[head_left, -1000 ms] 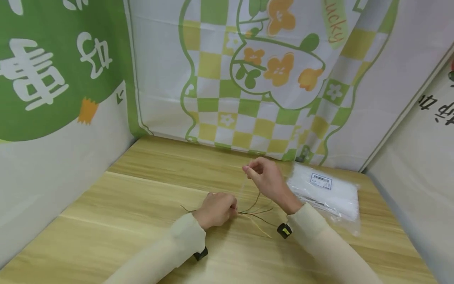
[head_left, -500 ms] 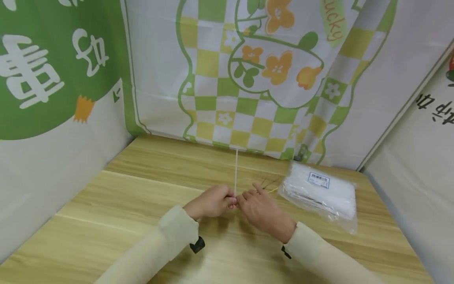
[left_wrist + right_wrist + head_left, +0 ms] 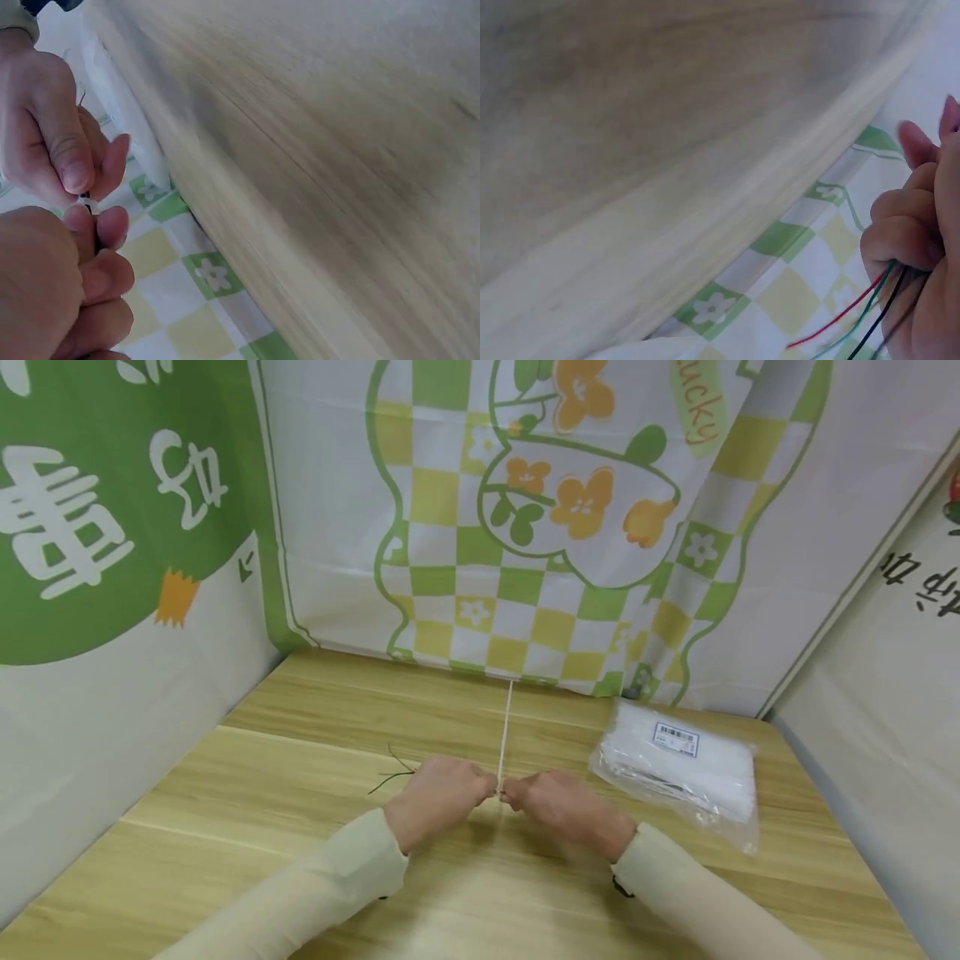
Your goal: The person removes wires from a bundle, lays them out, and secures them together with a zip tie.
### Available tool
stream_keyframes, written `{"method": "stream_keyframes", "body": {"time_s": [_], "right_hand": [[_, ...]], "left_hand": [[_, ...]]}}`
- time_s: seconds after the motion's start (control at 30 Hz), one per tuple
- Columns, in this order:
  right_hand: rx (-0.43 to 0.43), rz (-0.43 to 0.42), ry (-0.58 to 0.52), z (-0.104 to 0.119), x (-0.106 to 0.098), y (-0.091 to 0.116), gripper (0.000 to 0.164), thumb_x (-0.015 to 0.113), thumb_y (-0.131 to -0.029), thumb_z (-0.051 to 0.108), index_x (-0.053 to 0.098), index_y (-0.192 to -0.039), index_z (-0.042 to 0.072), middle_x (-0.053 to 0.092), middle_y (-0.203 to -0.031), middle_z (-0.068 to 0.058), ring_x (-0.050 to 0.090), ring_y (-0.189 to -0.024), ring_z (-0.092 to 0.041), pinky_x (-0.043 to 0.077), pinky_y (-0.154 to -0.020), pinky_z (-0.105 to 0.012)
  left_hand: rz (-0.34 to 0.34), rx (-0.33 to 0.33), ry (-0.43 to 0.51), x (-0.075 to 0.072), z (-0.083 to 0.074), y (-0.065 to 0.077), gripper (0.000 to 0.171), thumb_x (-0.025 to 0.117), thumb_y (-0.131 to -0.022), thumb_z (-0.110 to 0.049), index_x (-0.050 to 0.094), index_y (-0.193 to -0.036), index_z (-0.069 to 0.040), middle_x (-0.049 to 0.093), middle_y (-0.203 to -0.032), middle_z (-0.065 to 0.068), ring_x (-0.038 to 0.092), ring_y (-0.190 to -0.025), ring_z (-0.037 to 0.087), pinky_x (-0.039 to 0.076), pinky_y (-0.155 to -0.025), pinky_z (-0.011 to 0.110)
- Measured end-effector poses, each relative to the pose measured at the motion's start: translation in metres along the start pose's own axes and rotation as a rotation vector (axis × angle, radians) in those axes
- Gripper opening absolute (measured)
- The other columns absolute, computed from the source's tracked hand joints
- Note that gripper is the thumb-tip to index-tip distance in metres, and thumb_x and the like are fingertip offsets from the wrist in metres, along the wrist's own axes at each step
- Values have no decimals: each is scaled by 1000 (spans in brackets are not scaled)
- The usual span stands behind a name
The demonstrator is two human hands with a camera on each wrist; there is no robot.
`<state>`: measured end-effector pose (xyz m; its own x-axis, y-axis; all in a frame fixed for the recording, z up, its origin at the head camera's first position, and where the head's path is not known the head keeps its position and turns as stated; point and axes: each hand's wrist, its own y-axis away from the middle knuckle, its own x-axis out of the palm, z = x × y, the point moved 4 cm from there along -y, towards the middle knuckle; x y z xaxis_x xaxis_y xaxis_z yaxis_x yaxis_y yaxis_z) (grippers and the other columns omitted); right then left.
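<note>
Both hands meet over the middle of the table in the head view, gripping a thin bundle of wires. My left hand [image 3: 442,797] has fingers curled round it, and loose dark wire ends [image 3: 397,773] stick out on its left side. My right hand [image 3: 566,810] pinches the bundle from the other side; red, green and black wires [image 3: 877,304] trail out of its curled fingers in the right wrist view. Between the fingertips a white zip tie [image 3: 506,727] loops the dark bundle, its long tail pointing toward the back wall. The loop [image 3: 87,202] shows closely in the left wrist view.
A clear plastic bag [image 3: 720,777] of white contents, with a barcode label, lies at the right on the wood-grain table [image 3: 262,827]. Printed cloth [image 3: 517,585] hangs along the table's back edge, with more cloth on both sides.
My right hand has come down from the zip tie's raised tail to the bundle beside my left hand. The tail now points away, and the wires fanned out on the right are hidden.
</note>
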<state>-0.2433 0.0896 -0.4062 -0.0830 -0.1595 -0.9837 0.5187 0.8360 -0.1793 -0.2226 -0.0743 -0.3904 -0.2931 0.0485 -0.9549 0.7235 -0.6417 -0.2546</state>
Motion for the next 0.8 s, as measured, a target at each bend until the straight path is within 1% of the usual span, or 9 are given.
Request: {"method": "stream_keyframes", "body": {"time_s": [0.07,0.13,0.23,0.33,0.47,0.53,0.63,0.7,0.8], "right_hand": [[-9,-33,52,-3,-2,1,18,60,-108,20,59,-92,15,73,-81,5,65,-65,-8,50,-57,-22],[-15,-65,113,-5,-4,1,21,61,-108,21,57,-88,16,65,-71,9,54,-56,-4,41,-50,-20],[-30,-86,166,-9,-6,2,27,62,-107,23,52,-82,17,42,-61,13,32,-52,-1,27,-47,-18],[-63,-68,110,-11,-6,2,29,61,-108,21,51,-81,16,30,-62,14,25,-55,0,25,-49,-16],[-78,-76,104,-13,-9,3,30,60,-108,23,50,-81,16,29,-63,14,25,-56,0,24,-50,-17],[-77,-86,130,-15,-11,3,31,60,-109,25,50,-81,16,29,-62,14,23,-55,0,22,-50,-18],[-67,-64,139,-19,-11,4,31,58,-110,27,52,-81,17,30,-61,14,23,-54,0,22,-49,-18],[-49,-31,109,-24,-10,5,29,57,-110,27,54,-82,18,34,-60,14,28,-54,0,29,-49,-18],[9,23,63,-34,-7,8,28,55,-111,27,54,-85,18,44,-60,12,37,-55,-1,39,-52,-22]], "left_hand": [[-15,-3,10,1,3,2,22,77,-90,-3,66,-85,-22,67,-72,-10,52,-57,6,39,-48,24],[-41,13,10,1,6,4,22,75,-92,-3,63,-89,-21,64,-70,-9,45,-55,5,33,-47,23],[-112,91,-22,-1,10,10,18,72,-98,-7,58,-95,-18,58,-68,-7,31,-56,3,23,-49,19],[-172,187,-83,-2,11,14,19,68,-100,-6,53,-96,-15,42,-62,-9,19,-58,4,13,-52,18],[-110,193,-61,0,14,13,21,67,-97,2,54,-95,-15,24,-62,-11,13,-59,4,10,-52,18],[-47,167,-17,4,18,10,21,67,-97,2,55,-96,-16,28,-60,-11,16,-56,4,13,-50,18],[12,144,51,7,23,8,13,65,-104,-10,55,-98,-15,45,-57,-7,23,-54,4,19,-48,18],[15,140,68,8,27,9,10,61,-107,-18,54,-100,-15,59,-63,-5,31,-52,2,26,-47,18],[2,121,62,9,34,13,15,58,-109,-26,57,-99,-14,67,-68,-2,38,-53,3,35,-49,19]]}}
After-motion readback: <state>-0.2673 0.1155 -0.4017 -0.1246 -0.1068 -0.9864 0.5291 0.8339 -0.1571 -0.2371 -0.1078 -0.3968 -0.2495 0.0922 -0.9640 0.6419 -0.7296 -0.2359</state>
